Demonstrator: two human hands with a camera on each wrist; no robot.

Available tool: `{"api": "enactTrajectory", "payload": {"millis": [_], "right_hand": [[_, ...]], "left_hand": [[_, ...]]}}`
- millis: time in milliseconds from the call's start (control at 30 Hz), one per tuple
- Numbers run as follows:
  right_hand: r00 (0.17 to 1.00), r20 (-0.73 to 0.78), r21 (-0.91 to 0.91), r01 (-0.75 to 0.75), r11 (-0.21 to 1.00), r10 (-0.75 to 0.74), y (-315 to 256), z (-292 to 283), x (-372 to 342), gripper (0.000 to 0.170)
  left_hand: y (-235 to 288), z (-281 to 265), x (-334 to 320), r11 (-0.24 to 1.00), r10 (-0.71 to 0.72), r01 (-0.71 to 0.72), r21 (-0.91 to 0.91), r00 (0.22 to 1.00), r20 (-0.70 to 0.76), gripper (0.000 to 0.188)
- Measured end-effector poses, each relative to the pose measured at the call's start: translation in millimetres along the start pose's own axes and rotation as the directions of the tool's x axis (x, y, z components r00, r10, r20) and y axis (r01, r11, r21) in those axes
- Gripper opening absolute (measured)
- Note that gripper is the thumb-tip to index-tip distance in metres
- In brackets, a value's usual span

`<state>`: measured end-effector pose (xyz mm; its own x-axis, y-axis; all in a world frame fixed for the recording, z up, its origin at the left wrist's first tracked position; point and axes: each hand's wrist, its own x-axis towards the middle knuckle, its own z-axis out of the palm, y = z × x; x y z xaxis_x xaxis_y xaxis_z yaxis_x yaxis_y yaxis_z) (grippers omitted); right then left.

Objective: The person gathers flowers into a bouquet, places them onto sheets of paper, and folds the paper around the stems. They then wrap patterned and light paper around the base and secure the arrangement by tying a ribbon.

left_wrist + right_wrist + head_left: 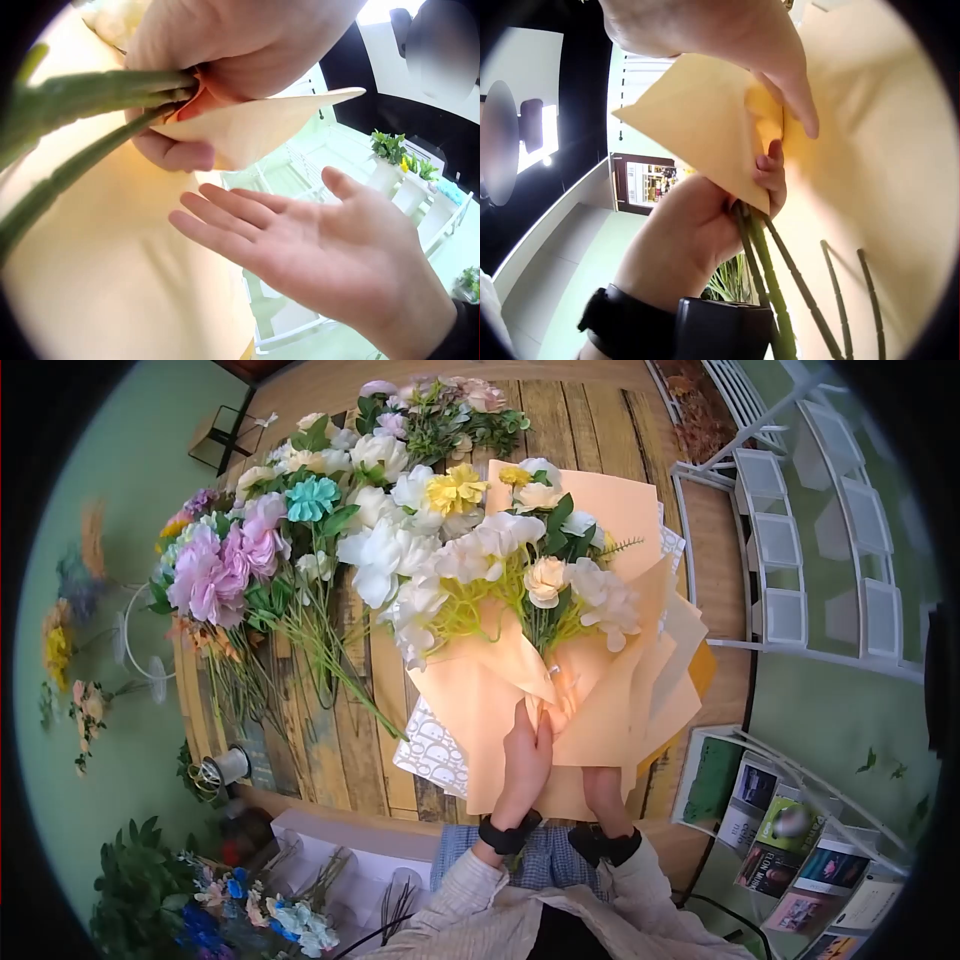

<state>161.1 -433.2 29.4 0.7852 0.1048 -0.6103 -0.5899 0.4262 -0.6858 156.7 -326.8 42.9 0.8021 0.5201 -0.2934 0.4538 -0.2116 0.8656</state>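
Note:
A bouquet with a cream rose (pixel 547 581) and white flowers stands in peach wrapping paper (pixel 470 690). My left hand (pixel 526 758) grips the gathered paper and the green stems (pixel 97 94) at the bouquet's neck. In the left wrist view its fingers curl round them, and the stems stick out below the grip. My right hand (pixel 322 251) is open, palm showing and fingers spread, close beside the paper. From the head view its fingers are hidden behind a sheet. The right wrist view has its straight fingers near the folded paper by the left hand.
Many loose flowers cover the wooden table (pixel 390 790), with pink peonies (pixel 215 575) at the left. Patterned white paper (pixel 432 752) lies under the wrapping. A wire spool (pixel 232 764) stands at the near left edge. White racks (pixel 785 575) and a magazine stand (pixel 790 830) are to the right.

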Motion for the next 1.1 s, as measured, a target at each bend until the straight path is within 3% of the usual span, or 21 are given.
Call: {"api": "enactTrajectory", "payload": {"millis": [33, 100, 133, 167, 233, 300, 367, 433, 467, 500, 533, 633, 667, 700, 767, 800, 833, 900, 967, 1000, 1100], "right_hand": [[1.000, 0.003, -0.010, 0.000, 1.000, 0.000, -18.3, 4.2, -4.8, 0.051], [0.935, 0.353, -0.129, 0.092, 0.987, -0.041, -45.2, 2.1, -8.9, 0.054], [0.913, 0.397, 0.009, 0.102, 0.995, -0.097, -47.3, -0.1, -9.9, 0.054], [0.911, 0.402, -0.001, 0.105, 0.995, -0.096, -48.1, -5.8, -7.5, 0.054], [0.966, 0.253, -0.308, 0.021, 0.951, 0.061, -46.6, -27.2, 5.9, 0.044], [0.969, 0.185, -0.543, 0.242, 0.804, -0.166, -53.3, -51.5, 40.4, 0.038], [0.907, 0.308, -0.588, 0.419, 0.692, -0.288, -94.1, -52.3, 78.5, 0.042], [0.874, 0.381, -0.562, 0.479, 0.674, -0.302, -131.2, -34.9, 105.5, 0.047], [0.876, 0.379, -0.568, 0.476, 0.671, -0.300, -141.8, -29.7, 116.2, 0.047], [0.881, 0.448, -0.590, 0.417, 0.691, -0.149, -150.5, -23.8, 127.1, 0.048], [0.861, 0.508, -0.615, 0.360, 0.702, 0.004, -156.0, -17.7, 136.2, 0.049], [0.799, 0.589, -0.648, 0.373, 0.664, 0.125, -154.5, 5.0, 150.2, 0.046], [0.688, 0.725, -0.633, 0.645, 0.428, 0.034, -157.0, 14.2, 153.4, 0.044], [0.687, 0.725, -0.633, 0.646, 0.427, 0.035, -157.7, 17.9, 158.6, 0.044], [0.763, 0.596, -0.761, 0.439, 0.477, 0.249, -156.4, 23.8, 166.3, 0.031], [0.760, 0.598, -0.762, 0.441, 0.475, 0.254, -153.3, 17.1, 173.2, 0.031], [0.719, 0.640, -0.755, 0.521, 0.398, 0.273, -147.9, 7.3, 186.1, 0.022], [0.673, 0.676, -0.736, 0.597, 0.318, 0.301, -148.4, 12.9, 186.3, 0.012], [0.731, 0.599, -0.766, 0.405, 0.498, 0.326, -162.3, 21.4, 176.6, 0.002], [0.714, 0.653, -0.750, 0.562, 0.349, 0.254, -169.0, 29.9, 167.4, 0.006], [0.744, 0.630, -0.769, 0.559, 0.311, 0.222, -176.1, 39.1, 159.2, 0.007]], "left_hand": [[2.5, -1.1, 0.2, 1.000, -0.004, 0.004, -0.008, 1.000, -0.005, 0.022], [9.4, -7.1, 0.5, 0.986, -0.152, 0.156, -0.057, 0.986, 0.070, 0.019], [8.7, -8.6, 1.0, 0.985, -0.153, 0.157, -0.067, 0.986, 0.066, 0.019], [6.6, -9.6, 1.9, 0.987, -0.149, 0.152, -0.042, 0.986, 0.076, 0.020], [2.7, -11.3, 2.6, 0.989, -0.144, 0.146, -0.025, 0.986, 0.081, 0.021], [-2.1, -13.5, 2.9, 0.987, -0.115, 0.126, -0.096, 0.987, 0.110, 0.022], [-8.7, -20.1, 3.1, 0.984, -0.092, 0.110, -0.140, 0.987, 0.129, 0.024], [-15.6, -24.1, -1.7, 0.977, -0.077, 0.105, -0.184, 0.985, 0.155, 0.027], [-18.1, -24.7, -4.8, 0.935, -0.103, 0.162, -0.316, 0.975, 0.195, 0.028], [-19.3, -25.0, -6.3, 0.872, -0.120, 0.214, -0.439, 0.965, 0.233, 0.029], [-18.3, -25.8, -7.8, 0.871, -0.119, 0.213, -0.443, 0.966, 0.230, 0.029], [-17.4, -28.7, -13.4, 0.848, -0.134, 0.243, -0.471, 0.958, 0.253, 0.030], [-19.9, -28.8, -15.2, 0.878, -0.127, 0.224, -0.422, 0.961, 0.245, 0.031], [-21.5, -29.2, -16.4, 0.905, -0.119, 0.204, -0.372, 0.964, 0.238, 0.031], [-20.3, -31.9, -19.3, 0.900, -0.162, 0.255, -0.354, 0.949, 0.271, 0.032], [-18.9, -33.9, -19.8, 0.893, -0.203, 0.303, -0.332, 0.931, 0.305, 0.032], [-18.9, -36.6, -19.3, 0.889, -0.210, 0.307, -0.341, 0.933, 0.293, 0.032], [-18.2, -37.1, -18.5, 0.964, -0.093, 0.157, -0.215, 0.955, 0.283, 0.034], [-18.3, -35.5, -18.9, 0.974, -0.114, 0.158, -0.160, 0.961, 0.251, 0.034], [-17.9, -33.7, -19.3, 0.983, -0.127, 0.152, -0.100, 0.966, 0.224, 0.034], [-8.0, -26.0, -21.8, 0.986, -0.139, 0.149, -0.077, 0.983, 0.120, 0.030]]}}
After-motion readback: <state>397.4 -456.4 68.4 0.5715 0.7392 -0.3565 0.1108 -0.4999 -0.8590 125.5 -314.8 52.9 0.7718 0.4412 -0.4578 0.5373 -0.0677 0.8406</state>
